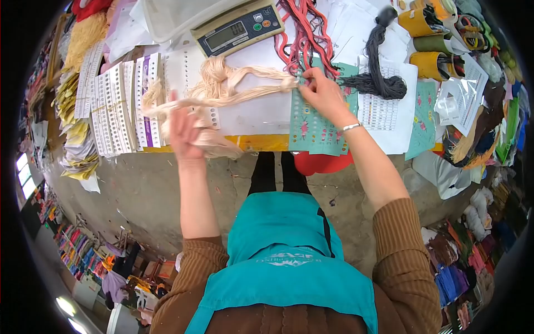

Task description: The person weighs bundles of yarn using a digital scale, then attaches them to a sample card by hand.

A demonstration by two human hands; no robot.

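Note:
A skein of cream embroidery thread (239, 96) stretches across the table between my two hands. My right hand (324, 96) pinches its right end, thumb and fingers together, above a green card printed with pink flowers (311, 133). At the skein's left end is my left hand (185, 131), raised at the table's front edge with its fingers smeared by motion. The thread crosses at its thumb, and a loose hank of cream thread (214, 143) hangs behind the fingers over the edge. A bundled cream knot of thread (214, 72) lies between the hands.
A digital scale (236, 30) reading 0.0 stands at the back, beside pink and black thread (308, 28). A dark grey skein (384, 83) lies on printed sheets at right. Punched white cards (114, 108) are stacked at left. Yellow rolls (428, 64) stand at the far right.

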